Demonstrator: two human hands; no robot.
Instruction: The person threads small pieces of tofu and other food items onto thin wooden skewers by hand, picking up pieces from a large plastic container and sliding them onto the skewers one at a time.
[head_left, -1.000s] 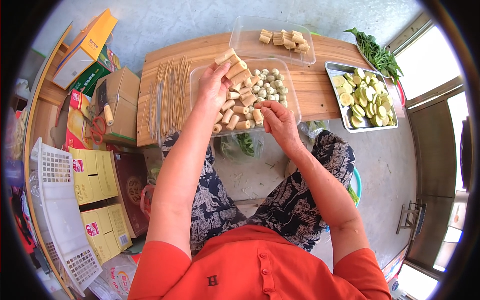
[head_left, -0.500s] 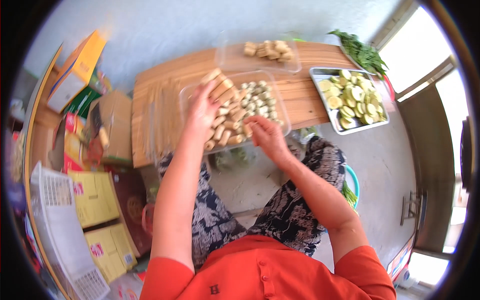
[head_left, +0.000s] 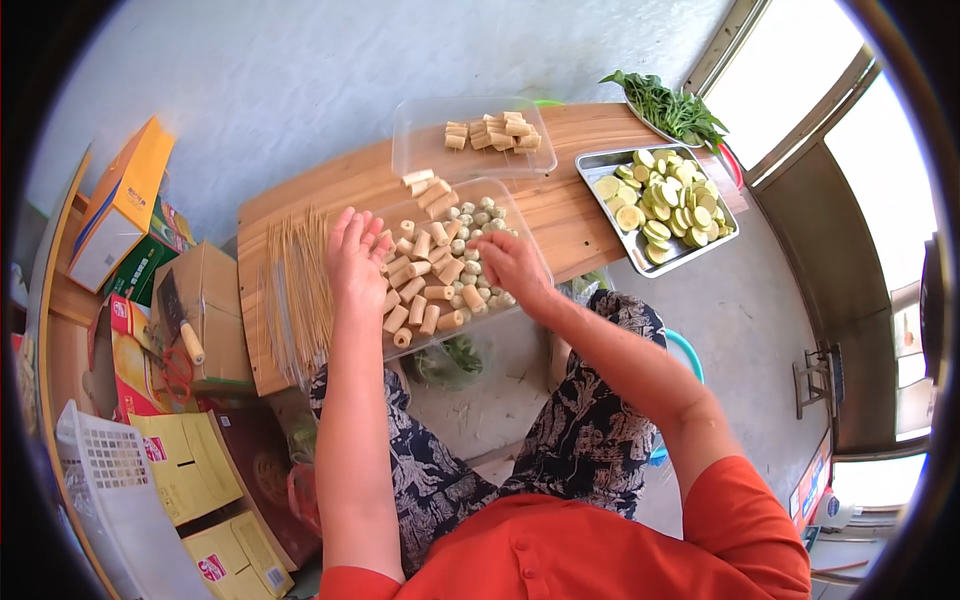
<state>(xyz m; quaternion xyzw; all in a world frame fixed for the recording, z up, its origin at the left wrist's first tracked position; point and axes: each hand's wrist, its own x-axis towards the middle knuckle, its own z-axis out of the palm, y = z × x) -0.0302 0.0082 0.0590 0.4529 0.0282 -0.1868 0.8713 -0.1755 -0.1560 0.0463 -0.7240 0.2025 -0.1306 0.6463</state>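
A clear plastic tray (head_left: 537, 250) on the wooden table holds tan, hollow-looking cylindrical pieces (head_left: 412, 290) on its left and small pale greenish balls (head_left: 480, 215) on its right. My left hand (head_left: 358, 262) is over the tray's left side, palm turned up and fingers stretched, with nothing visible in it. Over the balls, my right hand (head_left: 512, 265) has its fingers curled together; whatever they grip is hidden. Several longer tan pieces (head_left: 430, 193) lie side by side at the tray's far edge. Thin wooden skewers (head_left: 298, 290) lie in a bundle beside my left hand.
Behind stands another clear tray (head_left: 405, 150) with tan pieces. A metal tray (head_left: 660, 266) of sliced green squash and a plate of leafy greens (head_left: 668, 108) are at the right. Cardboard boxes (head_left: 225, 305), a knife (head_left: 180, 318) and red-handled scissors (head_left: 177, 372) are at the left.
My left hand has let go of the tan pieces, which now lie at the tray's far edge, and moved left and nearer. My right hand has shifted slightly left. The whole view has shifted.
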